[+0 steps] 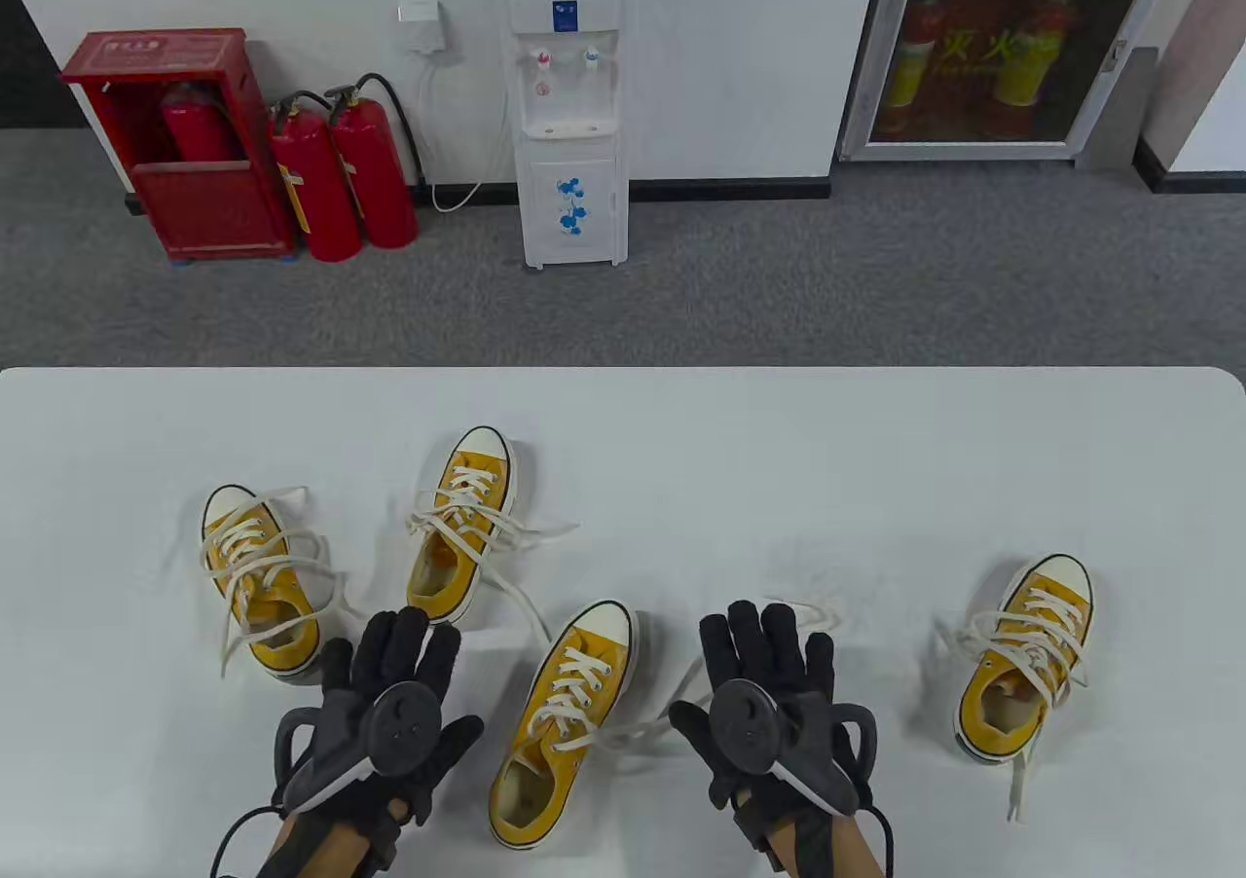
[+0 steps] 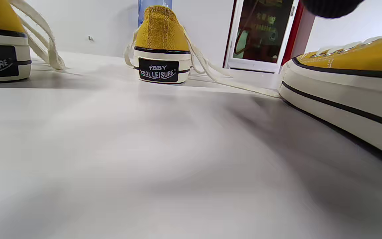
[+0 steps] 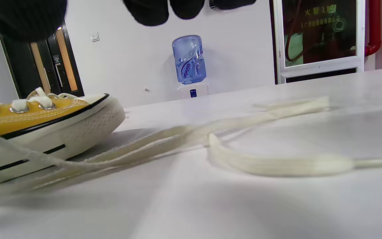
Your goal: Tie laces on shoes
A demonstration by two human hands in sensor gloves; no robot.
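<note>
Evidently no lace is tied yet: four yellow canvas shoes stand on the white bench, each with its cream laces threaded through the eyelets but lying loose. The far-left shoe and the shoe behind it trail their laces over the bench between them; the far-right shoe stands well apart, one lace end running toward the near edge. The centre shoe lies between the two hands, toe pointing away, and appears to be the one about to be worked. Its loose lace spreads to the right over the bench, passing under or just beside the right hand. The left hand is spread flat with straight fingers, grasping nothing; the right hand is likewise released, fingers extended, no lace pinched. All four knots therefore remain to be made. As containers, only the shoes qualify: their openings show bare insoles, with nothing visible inside.
</note>
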